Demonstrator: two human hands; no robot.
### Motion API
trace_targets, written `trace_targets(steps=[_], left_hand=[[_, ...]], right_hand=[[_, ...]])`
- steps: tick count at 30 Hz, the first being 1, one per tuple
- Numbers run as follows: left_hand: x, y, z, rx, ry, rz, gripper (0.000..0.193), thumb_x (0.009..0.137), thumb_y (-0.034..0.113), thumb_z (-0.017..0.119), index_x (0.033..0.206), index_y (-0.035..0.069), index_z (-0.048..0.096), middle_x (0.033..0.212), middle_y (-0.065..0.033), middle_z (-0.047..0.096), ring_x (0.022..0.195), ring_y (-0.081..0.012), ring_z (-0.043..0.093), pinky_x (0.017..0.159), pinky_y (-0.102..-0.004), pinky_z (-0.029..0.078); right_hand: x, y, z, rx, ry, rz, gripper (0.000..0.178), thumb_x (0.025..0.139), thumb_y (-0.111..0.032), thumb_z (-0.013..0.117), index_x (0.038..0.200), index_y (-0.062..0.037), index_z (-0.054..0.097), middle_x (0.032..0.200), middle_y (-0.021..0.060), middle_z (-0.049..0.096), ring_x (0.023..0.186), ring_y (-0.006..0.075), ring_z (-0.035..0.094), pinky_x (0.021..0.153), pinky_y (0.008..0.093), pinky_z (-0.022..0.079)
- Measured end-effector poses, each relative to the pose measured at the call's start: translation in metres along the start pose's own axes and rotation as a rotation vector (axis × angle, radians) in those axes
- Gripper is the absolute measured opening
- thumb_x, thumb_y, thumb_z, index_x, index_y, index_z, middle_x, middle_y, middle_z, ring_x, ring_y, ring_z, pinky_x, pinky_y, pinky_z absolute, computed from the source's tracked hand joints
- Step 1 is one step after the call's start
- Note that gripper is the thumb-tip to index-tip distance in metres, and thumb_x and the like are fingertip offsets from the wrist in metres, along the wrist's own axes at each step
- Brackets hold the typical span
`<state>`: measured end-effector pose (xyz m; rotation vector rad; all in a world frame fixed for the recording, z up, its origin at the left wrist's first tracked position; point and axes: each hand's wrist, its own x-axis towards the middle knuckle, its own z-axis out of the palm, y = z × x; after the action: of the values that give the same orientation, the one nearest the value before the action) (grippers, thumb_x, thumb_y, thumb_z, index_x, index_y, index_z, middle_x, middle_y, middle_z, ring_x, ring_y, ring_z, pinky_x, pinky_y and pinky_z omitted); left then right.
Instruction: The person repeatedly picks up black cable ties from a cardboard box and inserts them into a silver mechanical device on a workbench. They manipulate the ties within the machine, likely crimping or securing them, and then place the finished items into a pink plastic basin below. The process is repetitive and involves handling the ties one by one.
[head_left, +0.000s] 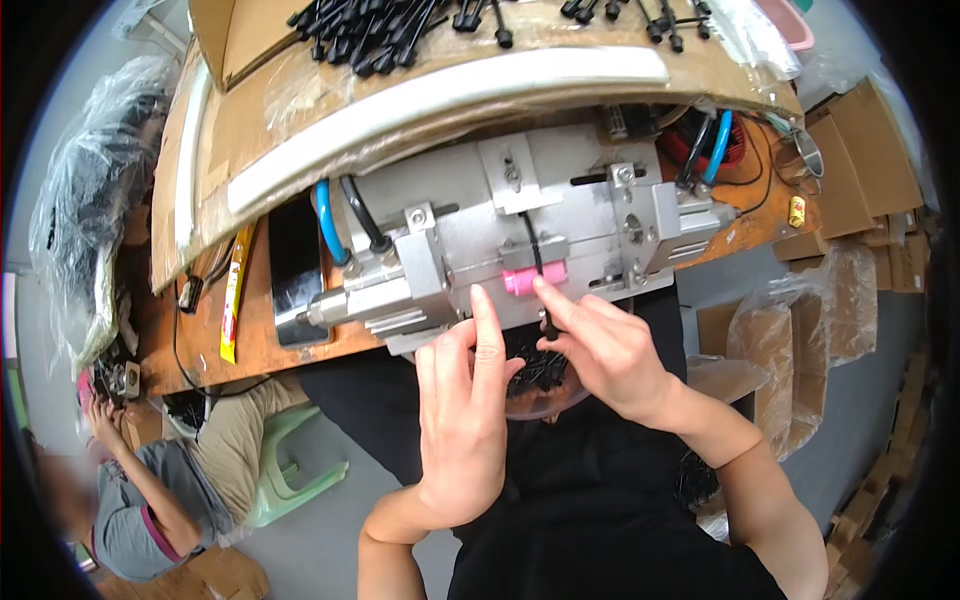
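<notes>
A metal fixture [425, 250] with two clamp-like cylinder units stands at the table's front edge. In its middle sits a small pink block [535, 278], with a thin black plastic stem [533, 240] lying across it. My right hand [610, 355] has its index fingertip at the pink block, while its thumb and curled fingers close on the stem's lower end. My left hand [465, 400] is raised just left of the block, index finger stretched and thumb apart, holding nothing visible. Below both hands, a clear bowl [550, 405] holds many small black parts, partly hidden.
A cardboard shelf [290, 120] with black stems [370, 35] on it overhangs the fixture. Blue hoses [330, 222], a dark phone-like slab [298, 270] and a yellow packet [235, 290] lie nearby. Cardboard boxes [865, 150] stand right; another person [155, 490] sits left.
</notes>
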<state>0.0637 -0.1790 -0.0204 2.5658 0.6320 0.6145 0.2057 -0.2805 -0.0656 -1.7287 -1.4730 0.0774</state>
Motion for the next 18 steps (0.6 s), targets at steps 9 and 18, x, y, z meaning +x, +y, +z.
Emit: trace_targets(steps=[9, 18], left_hand=[[0.149, -0.012, -0.03, 0.02, 0.221, 0.377, 0.03, 0.084, -0.001, 0.063, 0.113, 0.003, 0.064, 0.092, -0.0139, 0.058, 0.088, -0.03, 0.059, 0.079, -0.0363, 0.047], [0.269, -0.006, 0.012, -0.016, 0.03, 0.47, 0.027, 0.076, 0.003, 0.072, 0.103, 0.003, 0.065, 0.09, -0.0161, 0.067, 0.083, -0.0304, 0.065, 0.075, -0.0378, 0.051]], right_hand=[[0.081, 0.007, -0.105, -0.371, 0.215, -0.27, 0.027, 0.076, 0.0, 0.071, 0.102, 0.0023, 0.066, 0.077, 0.0095, 0.063, 0.069, 0.0274, 0.06, 0.061, 0.0351, 0.049], [0.194, 0.078, -0.158, -0.632, 0.022, -0.33, 0.015, 0.082, -0.005, 0.067, 0.097, -0.0018, 0.066, 0.086, 0.0118, 0.064, 0.08, 0.0307, 0.062, 0.072, 0.0376, 0.049]])
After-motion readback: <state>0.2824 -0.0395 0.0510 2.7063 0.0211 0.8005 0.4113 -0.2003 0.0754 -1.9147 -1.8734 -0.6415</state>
